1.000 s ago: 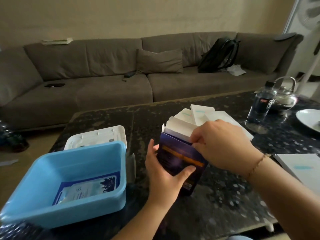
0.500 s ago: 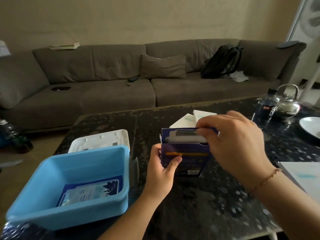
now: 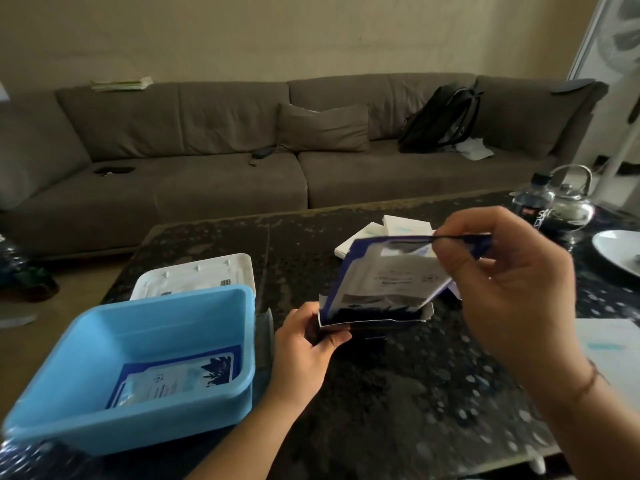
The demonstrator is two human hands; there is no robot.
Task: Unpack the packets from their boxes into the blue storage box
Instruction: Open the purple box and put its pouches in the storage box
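My left hand (image 3: 306, 344) grips the left side of a dark blue carton (image 3: 375, 322) standing open on the black table. My right hand (image 3: 509, 285) pinches the top edge of a silver and blue packet (image 3: 388, 278), which is lifted most of the way out of the carton with its lower end still inside. The blue storage box (image 3: 104, 420) sits at the near left, and one blue and white packet (image 3: 176, 379) lies flat in it.
The white lid (image 3: 194, 277) lies behind the storage box. White cartons (image 3: 388, 228) lie behind the dark carton, and another white carton (image 3: 609, 351) is at the right. A water bottle (image 3: 531, 202), a kettle (image 3: 571, 206) and a plate (image 3: 620, 247) stand at the far right.
My right hand has pulled the packet up and out of the carton, from its opening to well above it. My left hand has kept its grip on the carton.
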